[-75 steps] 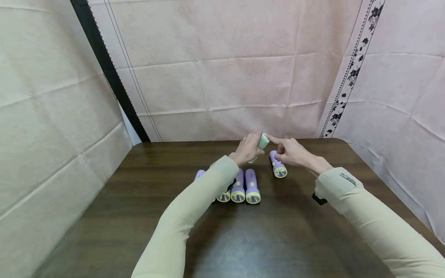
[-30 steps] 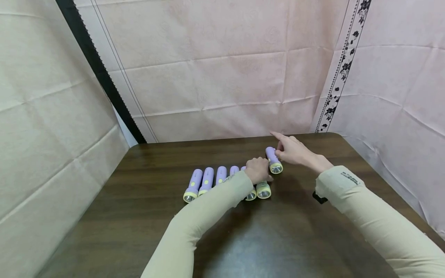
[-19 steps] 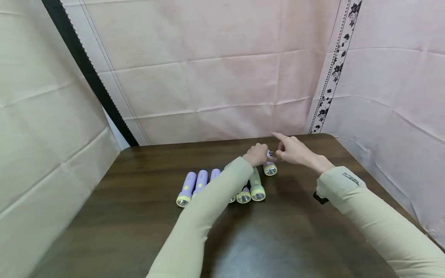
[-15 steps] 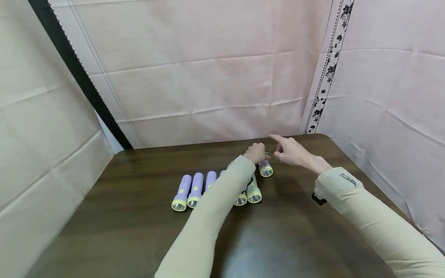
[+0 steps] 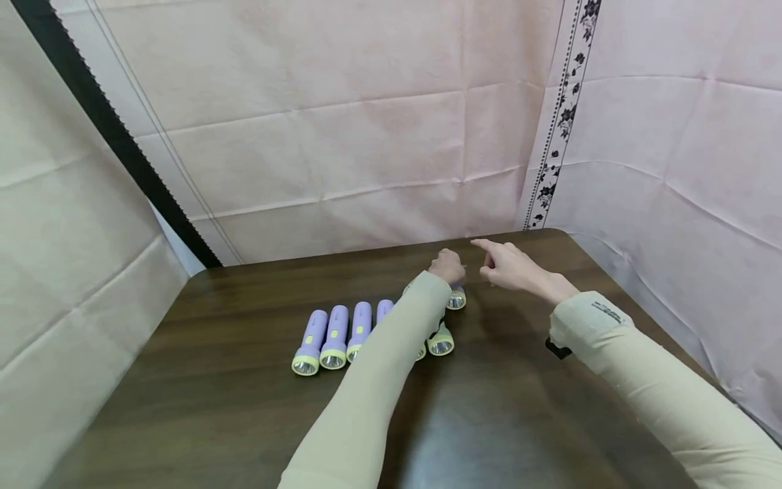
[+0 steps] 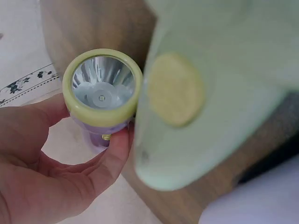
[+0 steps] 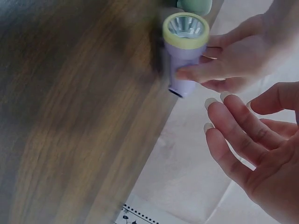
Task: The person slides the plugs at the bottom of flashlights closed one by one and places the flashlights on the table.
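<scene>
My left hand grips a purple flashlight with a yellow rim, thumb on one side and fingers on the other. In the head view that hand hides most of its body. Close beside it a pale green flashlight lies at the right end of a row, partly behind the left sleeve in the head view. To the right, my right hand hovers over the table's back with the index finger extended. It holds nothing, and in the right wrist view its fingers are loosely bent near the held flashlight.
Several purple flashlights, such as the leftmost one, lie side by side on the dark wooden table, lenses toward me. My left forearm covers part of the row. Cloth hangs behind the table and on both sides.
The left hand has set the pale green flashlight at the row's right end, let go, and taken hold of the separate purple flashlight. The right hand has stayed nearly still. The head view has turned.
</scene>
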`<control>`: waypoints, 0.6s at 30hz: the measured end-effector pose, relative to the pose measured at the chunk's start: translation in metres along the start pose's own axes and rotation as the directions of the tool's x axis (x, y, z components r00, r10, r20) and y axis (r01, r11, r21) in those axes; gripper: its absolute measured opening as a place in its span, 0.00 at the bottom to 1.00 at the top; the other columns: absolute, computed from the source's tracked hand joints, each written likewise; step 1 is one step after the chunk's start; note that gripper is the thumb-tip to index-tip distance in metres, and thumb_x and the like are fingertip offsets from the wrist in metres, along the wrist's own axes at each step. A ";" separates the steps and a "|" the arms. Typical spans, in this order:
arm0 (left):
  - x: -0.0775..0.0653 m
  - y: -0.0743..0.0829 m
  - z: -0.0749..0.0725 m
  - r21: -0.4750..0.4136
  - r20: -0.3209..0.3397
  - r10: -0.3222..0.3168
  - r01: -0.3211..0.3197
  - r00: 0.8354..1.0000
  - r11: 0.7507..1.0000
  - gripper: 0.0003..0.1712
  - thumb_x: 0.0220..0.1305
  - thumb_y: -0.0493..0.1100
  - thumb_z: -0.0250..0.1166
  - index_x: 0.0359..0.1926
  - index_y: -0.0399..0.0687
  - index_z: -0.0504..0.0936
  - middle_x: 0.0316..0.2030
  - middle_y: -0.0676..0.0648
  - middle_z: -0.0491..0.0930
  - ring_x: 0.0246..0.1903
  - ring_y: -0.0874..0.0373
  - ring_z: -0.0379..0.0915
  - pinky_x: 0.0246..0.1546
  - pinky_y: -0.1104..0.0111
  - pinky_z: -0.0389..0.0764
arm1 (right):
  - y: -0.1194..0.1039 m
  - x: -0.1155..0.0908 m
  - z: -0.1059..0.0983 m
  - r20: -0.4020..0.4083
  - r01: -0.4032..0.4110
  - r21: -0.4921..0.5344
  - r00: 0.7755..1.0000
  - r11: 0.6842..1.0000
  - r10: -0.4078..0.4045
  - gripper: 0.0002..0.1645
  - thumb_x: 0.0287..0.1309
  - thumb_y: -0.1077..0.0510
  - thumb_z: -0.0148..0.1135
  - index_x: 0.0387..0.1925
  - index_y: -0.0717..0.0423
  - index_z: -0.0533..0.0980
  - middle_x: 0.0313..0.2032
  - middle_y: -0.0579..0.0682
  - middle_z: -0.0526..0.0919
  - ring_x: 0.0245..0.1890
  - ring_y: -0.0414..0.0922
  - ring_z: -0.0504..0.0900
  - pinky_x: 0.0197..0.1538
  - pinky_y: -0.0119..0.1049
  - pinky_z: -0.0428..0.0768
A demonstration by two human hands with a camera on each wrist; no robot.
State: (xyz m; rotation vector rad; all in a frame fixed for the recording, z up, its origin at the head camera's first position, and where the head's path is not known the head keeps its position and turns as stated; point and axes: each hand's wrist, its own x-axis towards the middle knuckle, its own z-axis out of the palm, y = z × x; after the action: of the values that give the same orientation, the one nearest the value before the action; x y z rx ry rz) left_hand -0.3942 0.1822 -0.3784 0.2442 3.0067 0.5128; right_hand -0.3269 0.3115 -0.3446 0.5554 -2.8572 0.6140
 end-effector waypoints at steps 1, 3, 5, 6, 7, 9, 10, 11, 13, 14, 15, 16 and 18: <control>-0.001 -0.001 -0.004 -0.004 0.000 0.017 -0.017 1.000 1.000 0.24 0.61 0.49 0.64 0.54 0.41 0.73 0.50 0.46 0.75 0.47 0.51 0.78 0.44 0.64 0.80 | 0.000 0.000 0.000 0.000 -0.001 -0.002 1.000 1.000 0.001 0.37 0.54 0.66 0.54 0.68 0.63 0.62 0.22 0.48 0.82 0.17 0.37 0.78 0.32 0.38 0.76; -0.004 -0.005 -0.013 -0.025 0.002 0.068 -0.068 0.998 0.997 0.20 0.59 0.48 0.66 0.49 0.42 0.76 0.47 0.47 0.76 0.43 0.52 0.78 0.41 0.65 0.80 | -0.001 0.000 0.000 -0.003 -0.003 0.000 1.000 1.000 0.003 0.37 0.54 0.66 0.53 0.68 0.62 0.61 0.23 0.48 0.82 0.17 0.37 0.78 0.32 0.37 0.76; -0.006 -0.010 -0.025 -0.064 -0.012 0.111 -0.112 0.994 0.992 0.18 0.56 0.47 0.69 0.45 0.44 0.78 0.43 0.47 0.77 0.39 0.53 0.77 0.38 0.65 0.79 | -0.003 0.002 0.000 -0.009 -0.005 0.007 1.000 1.000 0.005 0.37 0.55 0.66 0.53 0.69 0.61 0.60 0.23 0.48 0.81 0.18 0.37 0.78 0.31 0.37 0.75; -0.007 -0.012 -0.031 -0.080 -0.022 0.128 -0.129 0.992 0.988 0.18 0.55 0.47 0.69 0.44 0.44 0.77 0.41 0.47 0.78 0.37 0.53 0.77 0.37 0.65 0.78 | -0.004 0.002 -0.001 -0.015 -0.004 0.008 1.000 1.000 0.004 0.38 0.55 0.66 0.53 0.69 0.61 0.60 0.23 0.49 0.81 0.18 0.38 0.78 0.30 0.36 0.75; -0.009 -0.014 -0.037 -0.098 -0.036 0.141 -0.144 0.989 0.985 0.19 0.54 0.47 0.70 0.44 0.44 0.77 0.40 0.47 0.79 0.36 0.53 0.77 0.36 0.65 0.78 | -0.005 0.003 -0.002 -0.019 -0.006 0.010 1.000 1.000 0.006 0.38 0.55 0.66 0.53 0.69 0.60 0.59 0.23 0.49 0.81 0.18 0.38 0.78 0.30 0.36 0.75; -0.012 -0.019 -0.048 -0.112 -0.055 0.160 -0.166 0.986 0.980 0.19 0.53 0.48 0.71 0.43 0.45 0.78 0.37 0.47 0.80 0.35 0.53 0.77 0.36 0.64 0.77 | -0.007 0.003 -0.004 -0.029 0.001 0.018 1.000 1.000 0.000 0.39 0.55 0.66 0.53 0.70 0.60 0.58 0.23 0.49 0.81 0.19 0.39 0.78 0.29 0.36 0.75; -0.013 -0.021 -0.054 -0.107 -0.069 0.171 -0.178 0.983 0.978 0.19 0.52 0.48 0.71 0.42 0.45 0.77 0.37 0.48 0.79 0.35 0.53 0.76 0.35 0.64 0.77 | -0.008 0.004 -0.005 -0.033 0.005 0.021 0.999 1.000 -0.004 0.39 0.54 0.66 0.53 0.70 0.60 0.58 0.23 0.50 0.81 0.19 0.39 0.78 0.29 0.36 0.74; -0.015 -0.024 -0.059 -0.096 -0.084 0.186 -0.194 0.979 0.976 0.19 0.52 0.48 0.72 0.42 0.45 0.77 0.36 0.48 0.79 0.35 0.54 0.76 0.36 0.64 0.77 | -0.010 0.004 -0.005 -0.039 0.011 0.019 0.999 1.000 -0.010 0.40 0.54 0.66 0.53 0.70 0.60 0.57 0.24 0.50 0.82 0.19 0.39 0.77 0.30 0.36 0.74; -0.017 -0.031 -0.067 -0.076 -0.109 0.218 -0.227 0.970 0.971 0.19 0.51 0.47 0.72 0.42 0.45 0.77 0.36 0.48 0.79 0.35 0.54 0.76 0.36 0.65 0.78 | -0.012 0.003 -0.006 -0.049 0.018 0.013 0.999 1.000 -0.017 0.41 0.53 0.66 0.53 0.70 0.60 0.57 0.24 0.50 0.82 0.20 0.39 0.77 0.31 0.36 0.74; -0.018 -0.036 -0.070 -0.068 -0.122 0.234 -0.244 0.965 0.967 0.20 0.50 0.46 0.72 0.42 0.45 0.76 0.36 0.47 0.80 0.36 0.54 0.76 0.37 0.65 0.78 | -0.013 0.003 -0.007 -0.054 0.025 0.010 0.998 1.000 -0.024 0.42 0.53 0.66 0.54 0.71 0.60 0.56 0.24 0.50 0.82 0.20 0.39 0.76 0.32 0.37 0.74; -0.020 -0.041 -0.072 -0.062 -0.139 0.258 -0.269 0.956 0.961 0.20 0.50 0.45 0.72 0.42 0.44 0.76 0.36 0.47 0.80 0.36 0.53 0.76 0.37 0.65 0.78 | -0.015 0.003 -0.007 -0.059 0.031 0.005 0.998 0.999 -0.031 0.42 0.53 0.66 0.54 0.71 0.60 0.56 0.24 0.50 0.82 0.20 0.39 0.76 0.33 0.37 0.73; -0.021 -0.046 -0.074 -0.061 -0.151 0.277 -0.288 0.949 0.956 0.21 0.50 0.44 0.72 0.44 0.44 0.75 0.37 0.47 0.80 0.36 0.53 0.77 0.38 0.65 0.78 | -0.016 0.003 -0.006 -0.063 0.036 0.003 0.997 0.999 -0.036 0.43 0.52 0.66 0.54 0.71 0.60 0.55 0.23 0.50 0.82 0.20 0.39 0.76 0.33 0.37 0.73; -0.023 -0.056 -0.077 -0.066 -0.166 0.310 -0.324 0.936 0.944 0.23 0.50 0.42 0.72 0.47 0.44 0.75 0.39 0.46 0.80 0.38 0.53 0.77 0.41 0.64 0.78 | -0.018 0.002 -0.005 -0.063 0.046 0.003 0.997 0.999 -0.046 0.44 0.52 0.67 0.55 0.72 0.59 0.55 0.23 0.49 0.81 0.20 0.39 0.75 0.33 0.37 0.73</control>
State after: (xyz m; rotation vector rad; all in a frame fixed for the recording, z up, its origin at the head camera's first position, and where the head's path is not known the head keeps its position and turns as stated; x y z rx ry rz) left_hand -0.3879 0.1014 -0.3234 0.7242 3.0926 0.7268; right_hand -0.3212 0.2976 -0.3326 0.5906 -2.7771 0.6191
